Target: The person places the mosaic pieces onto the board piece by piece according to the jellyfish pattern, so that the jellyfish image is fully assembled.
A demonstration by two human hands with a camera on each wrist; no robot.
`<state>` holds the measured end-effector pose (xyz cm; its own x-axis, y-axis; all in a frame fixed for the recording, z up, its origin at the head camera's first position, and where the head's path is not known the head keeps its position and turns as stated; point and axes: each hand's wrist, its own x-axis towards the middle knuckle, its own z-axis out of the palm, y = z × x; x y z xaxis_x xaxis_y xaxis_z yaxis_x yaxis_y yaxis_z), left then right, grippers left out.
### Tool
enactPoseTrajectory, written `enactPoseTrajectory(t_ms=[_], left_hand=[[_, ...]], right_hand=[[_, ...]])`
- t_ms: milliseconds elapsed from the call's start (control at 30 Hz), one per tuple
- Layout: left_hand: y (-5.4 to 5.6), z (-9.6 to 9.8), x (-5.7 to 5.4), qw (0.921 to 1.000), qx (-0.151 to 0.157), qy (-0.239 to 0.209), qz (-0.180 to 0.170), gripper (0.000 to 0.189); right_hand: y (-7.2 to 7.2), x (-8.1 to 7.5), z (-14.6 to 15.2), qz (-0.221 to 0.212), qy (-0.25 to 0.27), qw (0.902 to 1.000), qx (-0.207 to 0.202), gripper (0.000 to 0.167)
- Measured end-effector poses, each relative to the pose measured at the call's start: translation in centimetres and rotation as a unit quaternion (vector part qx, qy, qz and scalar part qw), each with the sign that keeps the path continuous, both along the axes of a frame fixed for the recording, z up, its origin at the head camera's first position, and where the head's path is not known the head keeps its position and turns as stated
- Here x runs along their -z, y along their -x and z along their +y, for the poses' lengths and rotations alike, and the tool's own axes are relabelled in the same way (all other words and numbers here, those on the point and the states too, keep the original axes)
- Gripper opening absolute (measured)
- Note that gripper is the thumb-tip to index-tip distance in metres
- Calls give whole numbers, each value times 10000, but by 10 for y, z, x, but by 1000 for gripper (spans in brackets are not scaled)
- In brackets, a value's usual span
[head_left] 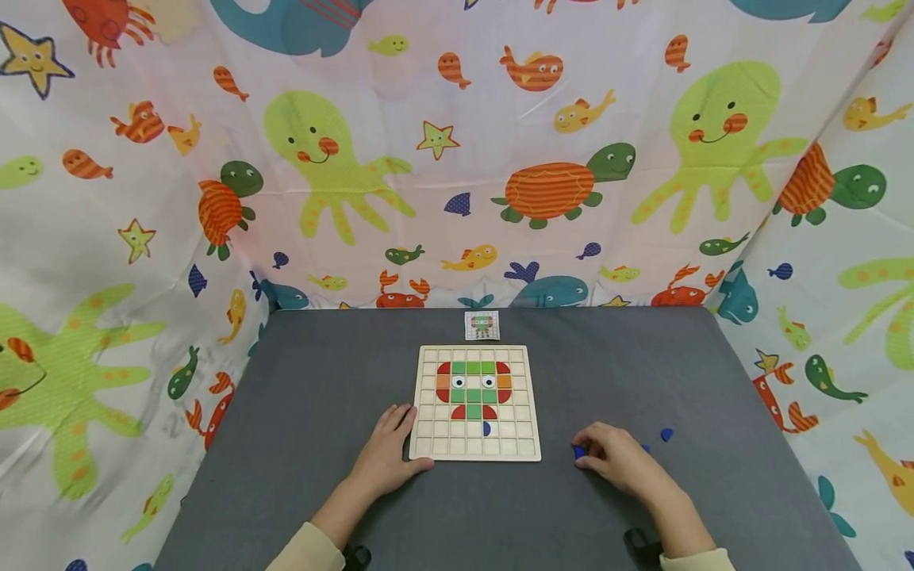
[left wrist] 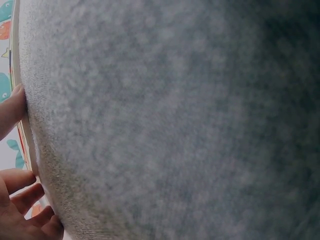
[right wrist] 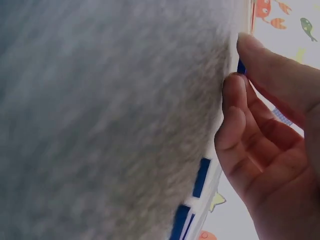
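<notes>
In the head view a pale square grid board (head_left: 474, 453) lies on the table, carrying red, green and orange tiles, two eye tiles and one blue tile (head_left: 487, 429) below them. My left hand (head_left: 385, 454) rests at the board's lower left, fingers along its left edge and thumb at the front corner. Right of the board, my right hand (head_left: 621, 458) pinches a small blue tile (head_left: 579, 452) between thumb and fingers, low over the table. In the right wrist view this blue tile (right wrist: 241, 67) shows partly between thumb and fingertips.
Beyond the board lies a small picture card (head_left: 481, 325). Near my right hand are loose blue tiles, one rounded tile (head_left: 667, 434) and another mostly hidden tile (head_left: 646, 448). A cloth printed with sea animals (head_left: 457, 182) hangs behind and beside the grey table (head_left: 321, 373).
</notes>
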<state>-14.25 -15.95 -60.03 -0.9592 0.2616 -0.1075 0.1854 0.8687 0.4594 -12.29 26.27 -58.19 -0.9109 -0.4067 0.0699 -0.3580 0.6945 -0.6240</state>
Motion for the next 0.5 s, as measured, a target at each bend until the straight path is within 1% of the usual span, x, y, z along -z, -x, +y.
enactPoseTrajectory(t_ms=[100,167,333,500], left_hand=[[-1,0,-1,10000,-7,-4,-2,100],[-2,0,-1,10000,-8,-23,0,100],[-3,0,-1,10000,8,-64,67,99],[-4,0,-1,9998,11,-85,158,98]], right_hand=[[1,-4,-9,201,-75,9996,192,21],[3,-7,-19,261,-83,9990,341,22],[7,-13,-52,107,-65,9981,601,24],[8,-15,-87,-39,14,9979,640,24]])
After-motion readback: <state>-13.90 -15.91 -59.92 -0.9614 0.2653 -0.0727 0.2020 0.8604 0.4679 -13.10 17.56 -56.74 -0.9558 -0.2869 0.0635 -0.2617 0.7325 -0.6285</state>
